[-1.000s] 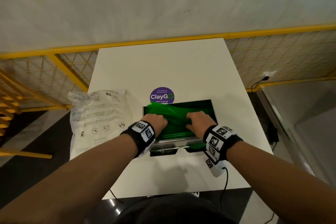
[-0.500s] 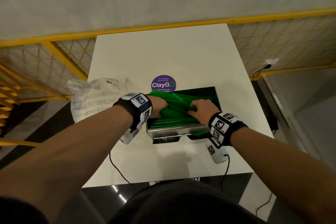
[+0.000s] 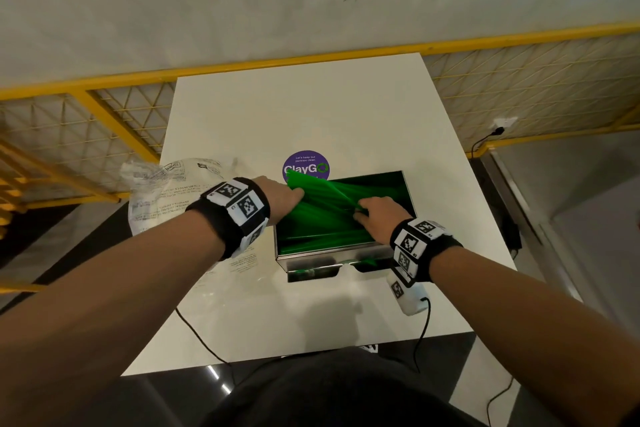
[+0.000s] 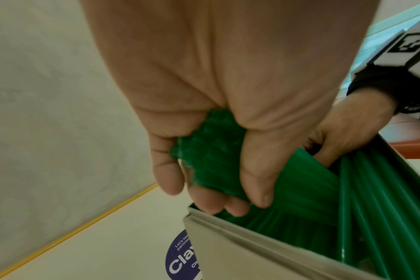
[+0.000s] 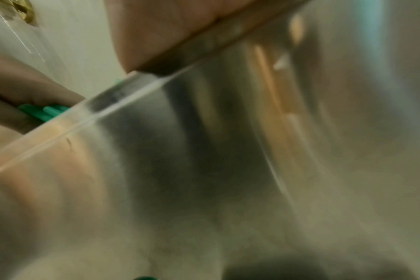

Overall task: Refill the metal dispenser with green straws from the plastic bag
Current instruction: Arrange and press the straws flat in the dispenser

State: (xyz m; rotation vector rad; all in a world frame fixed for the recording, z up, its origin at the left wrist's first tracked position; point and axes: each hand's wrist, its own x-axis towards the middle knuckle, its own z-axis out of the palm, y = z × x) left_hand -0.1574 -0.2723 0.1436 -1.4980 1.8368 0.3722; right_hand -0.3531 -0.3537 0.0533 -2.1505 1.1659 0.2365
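Note:
The open metal dispenser (image 3: 311, 257) stands on the white table (image 3: 304, 107), with green straws (image 3: 322, 222) lying in it. My left hand (image 3: 292, 193) grips the left end of a straw bundle, which is raised and tilted over the dispenser's left rim. In the left wrist view its fingers (image 4: 211, 200) and thumb curl round that bundle (image 4: 211, 161) above the dispenser wall (image 4: 240, 250). My right hand (image 3: 363, 215) is inside the dispenser, fingers curled on the bundle's right end (image 4: 324, 163). The right wrist view is blurred and shows mostly the metal wall (image 5: 204, 170). The clear plastic bag (image 3: 162, 191) lies left of the dispenser.
A purple round sticker (image 3: 306, 166) is on the table just behind the dispenser. Yellow mesh railings (image 3: 104, 135) run behind and to the left of the table. Cables (image 3: 201, 336) hang off the near edge. A wall socket (image 3: 502, 125) is at the right.
My left hand went from lying on the straws to gripping their left end and lifting it over the left rim. The right hand stayed inside the dispenser at the right.

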